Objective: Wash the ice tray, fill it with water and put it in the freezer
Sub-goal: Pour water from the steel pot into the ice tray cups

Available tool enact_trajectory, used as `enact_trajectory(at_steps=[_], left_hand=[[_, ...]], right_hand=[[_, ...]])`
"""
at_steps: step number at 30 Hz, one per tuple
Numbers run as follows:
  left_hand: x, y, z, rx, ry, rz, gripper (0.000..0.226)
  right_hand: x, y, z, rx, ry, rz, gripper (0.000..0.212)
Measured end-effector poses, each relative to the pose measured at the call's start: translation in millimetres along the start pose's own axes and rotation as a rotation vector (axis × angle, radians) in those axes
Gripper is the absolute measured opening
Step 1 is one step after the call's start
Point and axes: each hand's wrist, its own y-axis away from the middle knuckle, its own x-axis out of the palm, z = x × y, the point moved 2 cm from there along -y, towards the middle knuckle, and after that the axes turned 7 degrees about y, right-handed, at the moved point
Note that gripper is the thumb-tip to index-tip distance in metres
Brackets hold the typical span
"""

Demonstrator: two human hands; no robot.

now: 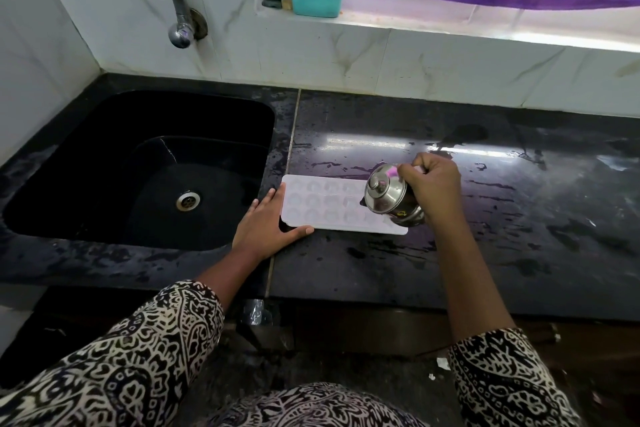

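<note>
Both arms reach forward from patterned sleeves over the dark wet desk (pixel 502 253). The left hand (pixel 268 222) lies flat with its fingers straight, along the left end of the white ice tray (pixel 322 206), and its thumb lies against the near edge. It is released, pressing rather than gripping. The tray lies flat on the desk just right of the black sink (pixel 104 121). The right hand (pixel 433 184) is bent at the wrist, its fingers curled round a lidded steel pot (pixel 388 196). It grasps the pot tilted over the tray's right end, with the lid facing left.
</note>
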Motion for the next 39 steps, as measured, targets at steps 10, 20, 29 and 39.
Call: enact_trajectory(at_steps=[10,20,29,39], left_hand=[[-0.6,0.1,0.1,0.012,0.006,-0.012,0.118],[-1.2,0.4,-0.7,0.012,-0.001,-0.006,0.126],[0.2,0.1,0.8,0.02,-0.004,-0.007,0.124],[1.3,-0.3,1.9,0.022,-0.016,-0.003,0.121]], right_hand=[[-4.8,-3.1,-5.0,0.086,-0.111,-0.02,0.033],[-32.9,-0.2,-24.9,0.266,-0.408,-0.141,0.034],[-47.1,5.2,-35.2,0.202,-0.18,-0.168,0.034],[-49.4,5.0,-29.0,0.121,-0.005,-0.151,0.039]])
